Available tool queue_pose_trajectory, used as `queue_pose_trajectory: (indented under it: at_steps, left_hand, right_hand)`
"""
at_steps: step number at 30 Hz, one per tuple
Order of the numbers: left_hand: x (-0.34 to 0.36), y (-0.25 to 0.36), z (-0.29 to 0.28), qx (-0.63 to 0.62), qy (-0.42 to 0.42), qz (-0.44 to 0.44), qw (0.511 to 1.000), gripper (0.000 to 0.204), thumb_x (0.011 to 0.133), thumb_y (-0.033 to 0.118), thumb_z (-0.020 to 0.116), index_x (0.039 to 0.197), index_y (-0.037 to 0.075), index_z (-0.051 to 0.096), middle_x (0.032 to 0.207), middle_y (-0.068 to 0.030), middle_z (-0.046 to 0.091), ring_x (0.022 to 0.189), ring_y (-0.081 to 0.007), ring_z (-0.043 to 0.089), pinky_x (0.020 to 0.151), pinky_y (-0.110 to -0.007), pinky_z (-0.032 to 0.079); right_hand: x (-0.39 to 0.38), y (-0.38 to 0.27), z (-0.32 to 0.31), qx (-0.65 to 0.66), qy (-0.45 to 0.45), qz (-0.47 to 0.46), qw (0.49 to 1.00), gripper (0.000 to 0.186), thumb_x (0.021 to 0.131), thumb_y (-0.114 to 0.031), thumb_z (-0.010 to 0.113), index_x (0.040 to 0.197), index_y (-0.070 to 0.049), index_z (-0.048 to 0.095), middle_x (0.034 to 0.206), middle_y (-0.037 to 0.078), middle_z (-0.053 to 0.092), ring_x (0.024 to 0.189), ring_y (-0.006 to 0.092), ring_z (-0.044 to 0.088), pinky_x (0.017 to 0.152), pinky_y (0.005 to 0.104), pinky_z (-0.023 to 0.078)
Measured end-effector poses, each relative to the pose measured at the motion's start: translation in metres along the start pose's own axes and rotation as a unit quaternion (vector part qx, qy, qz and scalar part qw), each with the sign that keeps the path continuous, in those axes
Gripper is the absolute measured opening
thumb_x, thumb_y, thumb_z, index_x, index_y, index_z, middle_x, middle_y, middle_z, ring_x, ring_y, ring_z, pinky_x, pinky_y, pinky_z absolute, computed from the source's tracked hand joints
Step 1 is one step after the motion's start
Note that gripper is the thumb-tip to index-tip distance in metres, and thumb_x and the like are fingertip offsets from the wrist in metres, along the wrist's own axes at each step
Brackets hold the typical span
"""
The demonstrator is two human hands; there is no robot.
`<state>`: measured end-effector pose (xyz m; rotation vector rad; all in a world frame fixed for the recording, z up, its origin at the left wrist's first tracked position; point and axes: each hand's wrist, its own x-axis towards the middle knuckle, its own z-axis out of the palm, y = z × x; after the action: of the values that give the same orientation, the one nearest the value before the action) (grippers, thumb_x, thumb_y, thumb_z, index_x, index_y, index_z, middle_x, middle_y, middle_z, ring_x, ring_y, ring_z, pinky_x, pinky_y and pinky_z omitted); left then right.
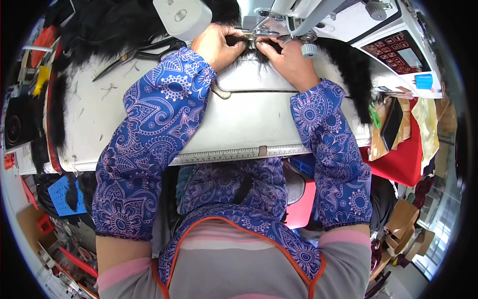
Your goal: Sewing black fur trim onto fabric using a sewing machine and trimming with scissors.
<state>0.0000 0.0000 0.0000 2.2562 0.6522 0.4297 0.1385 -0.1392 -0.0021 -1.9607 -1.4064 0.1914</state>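
Observation:
At the top centre, under the presser foot (259, 31) of a sewing machine, lies a piece of black fur (256, 55). My left hand (217, 47), in a patterned blue sleeve cover, has its fingers closed on the fur just left of the presser foot. My right hand (290, 59) grips the fur on the right side, thumb and fingers bent together close to the needle area, which is partly hidden. Black-handled scissors (144, 55) lie on the white table (249, 119) to the left of my left hand.
More black fur (89, 27) covers the back left and hangs at the right. The machine's control panel (396, 52) is at upper right, above green snips (374, 114), a phone (392, 122) and red material (398, 164). A ruler strip (219, 155) runs along the front edge.

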Motion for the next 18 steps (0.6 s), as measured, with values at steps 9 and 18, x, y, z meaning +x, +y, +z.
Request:
queue_pose_trajectory:
  at_steps: [9,18]
  left_hand:
    - [-0.002,0.014,-0.005,-0.011,0.002,-0.003,1.000,0.023,0.073,0.019,0.073,0.091,0.004,0.071,0.082,-0.0144,0.069,0.074,-0.0183,0.066,0.073,-0.030,0.051]
    - [0.002,0.001,-0.016,-0.060,-0.070,0.102,0.990,0.019,0.074,0.009,0.072,0.092,0.003,0.070,0.083,-0.0105,0.070,0.076,-0.0124,0.064,0.076,-0.026,0.051]
  right_hand:
    - [0.003,0.007,0.000,0.043,-0.018,0.000,0.999,0.021,0.086,-0.018,0.063,0.100,-0.003,0.065,0.096,0.007,0.067,0.089,0.0174,0.061,0.082,0.0272,0.045]
    - [-0.001,0.001,0.000,0.051,-0.046,0.000,0.998,0.022,0.086,-0.019,0.063,0.101,-0.002,0.064,0.093,0.006,0.066,0.087,0.0138,0.060,0.080,0.0259,0.046]
